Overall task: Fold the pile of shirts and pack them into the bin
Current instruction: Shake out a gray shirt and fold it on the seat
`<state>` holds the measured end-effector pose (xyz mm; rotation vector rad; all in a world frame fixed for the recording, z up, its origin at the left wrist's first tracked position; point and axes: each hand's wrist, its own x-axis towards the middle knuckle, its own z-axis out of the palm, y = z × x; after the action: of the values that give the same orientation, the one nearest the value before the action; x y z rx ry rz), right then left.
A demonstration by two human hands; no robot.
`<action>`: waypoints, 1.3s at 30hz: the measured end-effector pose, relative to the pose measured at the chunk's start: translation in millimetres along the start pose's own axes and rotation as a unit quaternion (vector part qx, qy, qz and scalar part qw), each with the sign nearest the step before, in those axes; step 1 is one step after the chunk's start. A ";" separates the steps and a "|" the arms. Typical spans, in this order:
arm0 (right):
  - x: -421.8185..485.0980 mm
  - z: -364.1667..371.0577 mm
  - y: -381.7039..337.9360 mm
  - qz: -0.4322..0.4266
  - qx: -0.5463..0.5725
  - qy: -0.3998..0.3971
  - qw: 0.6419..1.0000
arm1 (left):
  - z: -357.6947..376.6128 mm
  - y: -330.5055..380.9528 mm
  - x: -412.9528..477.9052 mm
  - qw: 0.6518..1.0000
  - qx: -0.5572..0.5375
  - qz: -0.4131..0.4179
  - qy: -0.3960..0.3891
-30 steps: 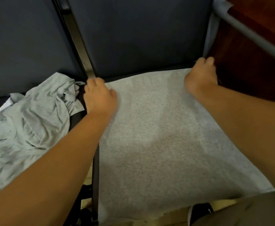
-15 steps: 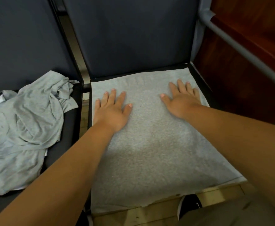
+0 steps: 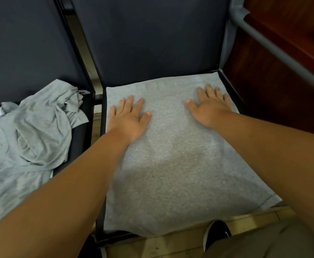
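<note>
**On the chair seat, one shirt flat, the pile waiting**

Across the right chair seat (image 3: 228,84) lies a grey shirt (image 3: 171,164), spread flat. Left hand (image 3: 128,118) and right hand (image 3: 208,107) press it, fingers straight and holding nothing. Folding looks barely begun. The crumpled pile of shirts (image 3: 28,142) sits untouched on the neighbouring seat, and no bin is in view.
</note>
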<state>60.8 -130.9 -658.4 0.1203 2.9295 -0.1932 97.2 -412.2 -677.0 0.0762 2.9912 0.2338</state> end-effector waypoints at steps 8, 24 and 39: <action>-62.8 -39.3 9.7 0.105 0.084 0.024 0.991 | -52.4 7.4 -72.0 0.997 -0.066 -0.020 0.025; -258.5 -49.7 92.1 0.171 0.108 -0.173 0.964 | -56.6 10.6 -240.5 0.960 -0.007 -0.115 -0.257; -289.4 -22.6 96.7 0.258 0.173 -0.268 0.912 | -50.5 25.8 -259.8 0.920 -0.061 -0.167 -0.349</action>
<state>347.9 -51.7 -588.4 0.7516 2.1970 -0.5540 347.9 -410.3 -588.4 -0.2990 2.2243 0.2801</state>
